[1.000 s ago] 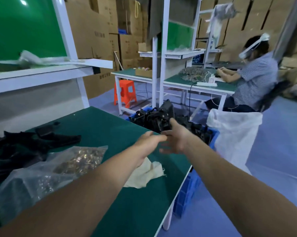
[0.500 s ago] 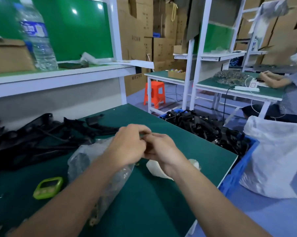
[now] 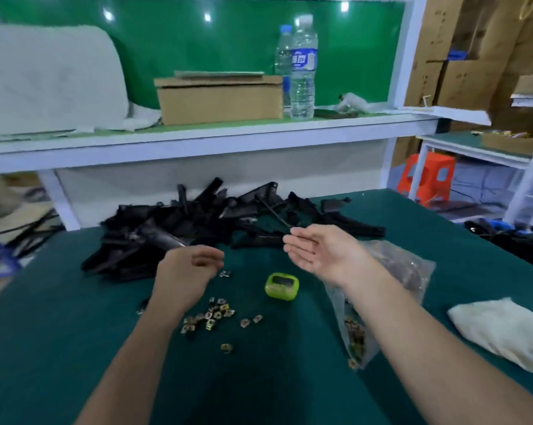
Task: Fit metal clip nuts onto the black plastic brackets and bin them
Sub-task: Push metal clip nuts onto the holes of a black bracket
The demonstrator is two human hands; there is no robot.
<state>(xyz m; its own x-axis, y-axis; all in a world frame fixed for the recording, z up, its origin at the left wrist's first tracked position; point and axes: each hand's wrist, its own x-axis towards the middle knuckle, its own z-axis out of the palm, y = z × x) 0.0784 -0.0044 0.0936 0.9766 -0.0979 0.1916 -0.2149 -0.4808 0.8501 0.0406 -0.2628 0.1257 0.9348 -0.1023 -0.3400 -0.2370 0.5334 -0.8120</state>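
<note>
Two bare forearms reach forward over the green table, both hands raised off its surface. The left hand shows its back to the camera, wrist bent a little, fingers curled in toward the thumb; whether anything small is pinched there cannot be told. The right hand lies wide, palm turned up and to the left, fingers straight and together, holding nothing. Its fingertips point at the near edge of the heap of black plastic brackets, which sprawls across the far side of the table just beyond both hands.

Below the left wrist, loose metal clip nuts are scattered on the mat, with one more just beside the left knuckles. Between the two forearms sits a small green timer. Under and beside the right forearm lies a clear plastic bag with more clip nuts in its lower end. Further right rests a white cloth.

At the right edge, a blue bin holds black parts. On the shelf behind stand a cardboard box and two water bottles.
</note>
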